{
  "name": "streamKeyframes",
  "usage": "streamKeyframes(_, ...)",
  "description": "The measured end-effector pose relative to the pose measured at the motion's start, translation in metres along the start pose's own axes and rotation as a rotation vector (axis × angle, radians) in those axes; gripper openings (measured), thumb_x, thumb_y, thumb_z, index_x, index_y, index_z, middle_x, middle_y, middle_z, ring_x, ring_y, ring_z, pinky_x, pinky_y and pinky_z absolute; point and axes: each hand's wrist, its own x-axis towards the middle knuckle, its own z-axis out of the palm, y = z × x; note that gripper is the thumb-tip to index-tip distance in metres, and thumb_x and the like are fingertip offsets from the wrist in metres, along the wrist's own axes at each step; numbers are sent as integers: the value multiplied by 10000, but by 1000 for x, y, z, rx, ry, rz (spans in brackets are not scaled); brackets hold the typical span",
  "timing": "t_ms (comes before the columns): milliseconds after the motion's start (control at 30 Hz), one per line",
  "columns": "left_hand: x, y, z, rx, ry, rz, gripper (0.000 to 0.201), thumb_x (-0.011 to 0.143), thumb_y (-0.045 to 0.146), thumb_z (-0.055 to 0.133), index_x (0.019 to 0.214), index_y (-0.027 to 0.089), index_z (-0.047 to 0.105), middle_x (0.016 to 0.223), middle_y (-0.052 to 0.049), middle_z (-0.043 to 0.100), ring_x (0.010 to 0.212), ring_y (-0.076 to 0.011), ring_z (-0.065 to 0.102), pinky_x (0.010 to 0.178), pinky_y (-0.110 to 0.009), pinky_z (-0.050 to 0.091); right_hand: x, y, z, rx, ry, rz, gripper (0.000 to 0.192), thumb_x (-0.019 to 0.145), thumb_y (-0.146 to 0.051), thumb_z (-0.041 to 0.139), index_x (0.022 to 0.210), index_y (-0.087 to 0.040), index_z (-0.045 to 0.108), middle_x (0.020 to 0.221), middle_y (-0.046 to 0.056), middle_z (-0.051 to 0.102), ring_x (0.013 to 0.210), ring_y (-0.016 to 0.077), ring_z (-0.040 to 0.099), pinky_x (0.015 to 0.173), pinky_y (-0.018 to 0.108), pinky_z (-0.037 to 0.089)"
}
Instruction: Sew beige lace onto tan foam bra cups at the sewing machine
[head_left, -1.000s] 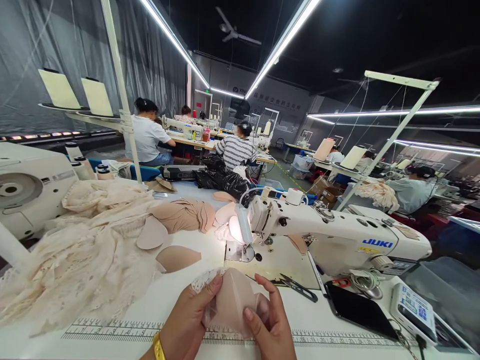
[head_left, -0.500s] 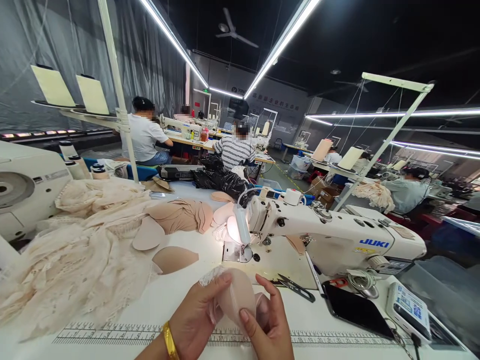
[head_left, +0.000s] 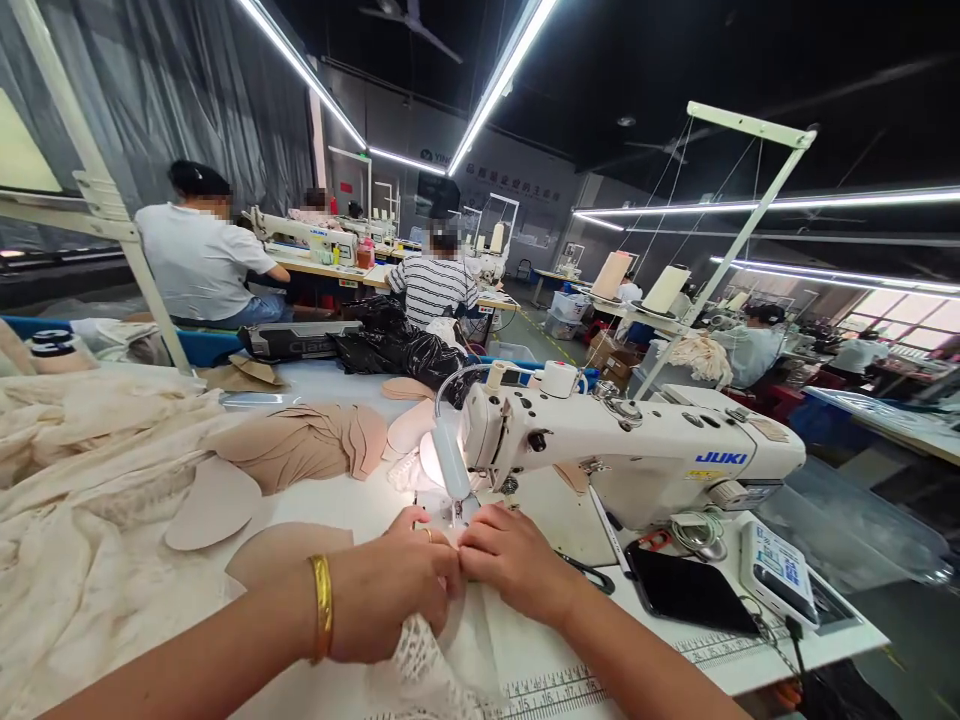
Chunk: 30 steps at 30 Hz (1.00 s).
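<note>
Both my hands are pressed together at the needle of the white JUKI sewing machine [head_left: 630,455]. My left hand [head_left: 394,590], with a gold bangle on the wrist, grips a beige cup piece with white lace [head_left: 424,665] trailing toward me. My right hand [head_left: 514,560] pinches the same piece from the right. The piece itself is mostly hidden under my fingers. The machine's lamp [head_left: 442,460] lights the needle area just beyond my fingertips.
A heap of cream lace fabric [head_left: 82,500] and several loose beige cups [head_left: 300,445] lie left. Scissors [head_left: 589,572], a black phone [head_left: 686,592] and a control panel [head_left: 780,572] sit right of my hands. Other people sew at tables behind.
My hands moved forward from near the table's front edge to the needle area, carrying the cup and lace. The camera swung forward and right.
</note>
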Motion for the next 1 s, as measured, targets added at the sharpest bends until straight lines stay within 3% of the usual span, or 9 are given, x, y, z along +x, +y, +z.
streamKeyframes(100, 7, -31, 8, -31, 15, -12, 320, 503, -46, 651, 639, 240, 693, 984, 26, 730, 851, -208, 697, 998, -439, 385, 4, 14, 10, 0, 13, 38, 283, 905, 20, 594, 1017, -227, 675, 1024, 21, 769, 984, 204, 601, 713, 299, 422)
streamKeyframes(200, 6, -40, 14, -35, 8, -13, 345, 501, -41, 651, 662, 258, 711, 990, 21, 722, 811, -205, 678, 993, -450, 393, -3, 17, 9, 77, 27, 70, 355, 892, 43, 539, 1056, -236, 685, 1043, 6, 775, 951, 189, 608, 733, 294, 431)
streamKeyframes(333, 4, -39, 15, -30, -32, -74, 442, 483, -77, 628, 729, 276, 726, 1081, 24, 698, 894, -224, 671, 1041, -491, 356, -7, 17, 3, 96, 10, 111, 316, 929, 13, 513, 1000, -234, 697, 1022, 3, 786, 908, 184, 623, 780, 298, 459)
streamKeyframes(433, 5, -38, 11, -48, -58, -118, 379, 551, -23, 682, 757, 290, 738, 1097, 29, 701, 953, -243, 665, 1064, -506, 326, -7, 19, 4, 57, -7, 141, 330, 939, 7, 497, 1022, -236, 705, 1029, 24, 786, 918, 184, 646, 805, 299, 475)
streamKeyframes(600, 9, -34, 2, -24, -69, -185, 366, 555, -31, 683, 749, 276, 734, 1118, 42, 718, 933, -221, 661, 1014, -437, 356, -9, 21, 8, 14, -31, 177, 311, 940, -11, 544, 1069, -243, 707, 1100, 39, 784, 998, 196, 676, 865, 308, 500)
streamKeyframes(1000, 10, -31, 1, -37, -19, -139, 251, 624, 33, 719, 725, 262, 721, 1102, 56, 736, 861, -179, 674, 919, -398, 327, -11, 23, 10, 64, -44, 206, 355, 943, -23, 556, 1164, -259, 701, 1164, 45, 784, 1028, 209, 696, 925, 335, 542)
